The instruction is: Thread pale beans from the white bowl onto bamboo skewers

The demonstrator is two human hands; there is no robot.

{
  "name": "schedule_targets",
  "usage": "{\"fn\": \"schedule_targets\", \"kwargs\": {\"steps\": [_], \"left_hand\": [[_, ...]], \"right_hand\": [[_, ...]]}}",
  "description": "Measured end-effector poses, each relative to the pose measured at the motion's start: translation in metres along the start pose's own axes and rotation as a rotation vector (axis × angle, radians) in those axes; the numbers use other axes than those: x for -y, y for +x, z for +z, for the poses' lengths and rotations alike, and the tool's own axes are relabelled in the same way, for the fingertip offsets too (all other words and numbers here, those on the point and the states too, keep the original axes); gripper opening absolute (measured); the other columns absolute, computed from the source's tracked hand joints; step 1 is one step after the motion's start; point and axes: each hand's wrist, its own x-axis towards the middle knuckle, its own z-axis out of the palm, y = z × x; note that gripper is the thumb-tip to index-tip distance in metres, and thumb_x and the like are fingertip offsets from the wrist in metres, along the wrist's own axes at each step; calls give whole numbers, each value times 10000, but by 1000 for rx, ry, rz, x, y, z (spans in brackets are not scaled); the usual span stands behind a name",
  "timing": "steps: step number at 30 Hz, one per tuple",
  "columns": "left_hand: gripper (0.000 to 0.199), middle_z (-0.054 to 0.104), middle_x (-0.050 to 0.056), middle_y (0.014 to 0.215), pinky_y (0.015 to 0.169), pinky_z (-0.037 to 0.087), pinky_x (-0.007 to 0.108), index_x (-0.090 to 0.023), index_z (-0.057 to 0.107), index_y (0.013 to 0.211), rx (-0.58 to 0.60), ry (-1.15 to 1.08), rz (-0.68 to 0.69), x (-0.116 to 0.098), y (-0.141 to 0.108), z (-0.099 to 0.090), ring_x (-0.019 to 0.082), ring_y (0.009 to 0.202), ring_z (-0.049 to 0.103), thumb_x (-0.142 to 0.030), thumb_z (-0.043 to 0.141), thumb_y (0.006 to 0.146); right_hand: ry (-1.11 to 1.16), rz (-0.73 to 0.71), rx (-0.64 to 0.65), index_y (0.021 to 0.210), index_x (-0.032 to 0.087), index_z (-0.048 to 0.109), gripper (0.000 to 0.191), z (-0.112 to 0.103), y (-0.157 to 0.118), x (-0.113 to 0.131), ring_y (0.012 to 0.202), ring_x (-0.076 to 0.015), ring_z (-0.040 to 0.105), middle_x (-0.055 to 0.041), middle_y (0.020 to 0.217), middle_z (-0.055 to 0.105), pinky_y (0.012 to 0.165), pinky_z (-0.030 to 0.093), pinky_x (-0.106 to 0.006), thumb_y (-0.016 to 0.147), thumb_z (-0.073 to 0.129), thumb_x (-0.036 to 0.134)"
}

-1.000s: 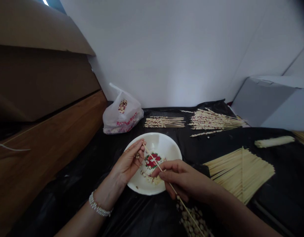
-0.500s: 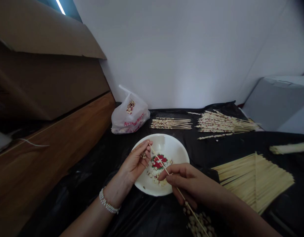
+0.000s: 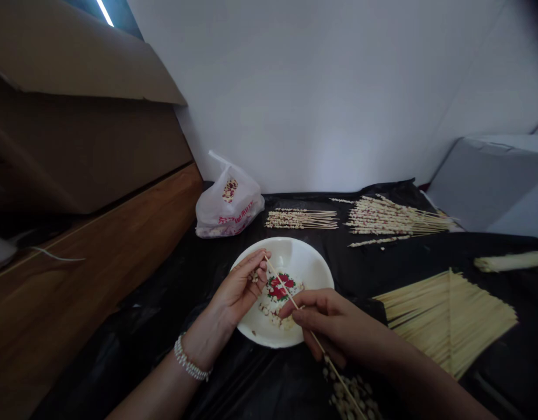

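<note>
My right hand [image 3: 334,321] is closed round a thin wooden skewer [image 3: 280,281], held slantwise over a white bowl [image 3: 319,262]. The skewer's upper tip meets the fingertips of my left hand [image 3: 240,289], where thumb and finger are pinched together. Several small pale kernels [image 3: 254,275] with reddish patches sit in the curled fingers of that hand. More loose kernels [image 3: 271,309] lie in the bowl, round a printed red flower [image 3: 281,287]. Below my right hand, the skewer's lower end passes over a heap of pale and dark red kernels [image 3: 356,396].
A knotted white plastic bag [image 3: 229,204] stands behind the bowl. Kernel-threaded skewers lie in a small row [image 3: 301,219] and a larger pile [image 3: 382,216]. Bare skewers [image 3: 452,315] are spread at right on black plastic sheeting [image 3: 164,303]. A cardboard box [image 3: 89,134] rises at left.
The view has shifted very slightly. Both hands keep nearly the same hold, with the skewer tip still at the left fingertips.
</note>
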Motion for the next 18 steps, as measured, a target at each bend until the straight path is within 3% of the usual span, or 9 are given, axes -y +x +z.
{"fn": "schedule_targets", "kwargs": {"steps": [9, 18], "left_hand": [[107, 656, 39, 753, 497, 498, 112, -77, 667, 878, 79, -71, -71, -2, 0, 1, 45, 570, 591, -133, 579, 898], [64, 634, 13, 725, 500, 488, 137, -100, 662, 905, 110, -91, -98, -2, -1, 2, 55, 562, 579, -95, 610, 867]], "right_hand": [[-76, 3, -53, 1102, 161, 655, 233, 3, 0, 0, 271, -45, 328, 80, 433, 525, 285, 212, -143, 966, 493, 259], [-94, -22, -49, 1114, 167, 662, 244, 3, 0, 1, 279, -47, 320, 87, 427, 511, 293, 216, -144, 957, 500, 261]]}}
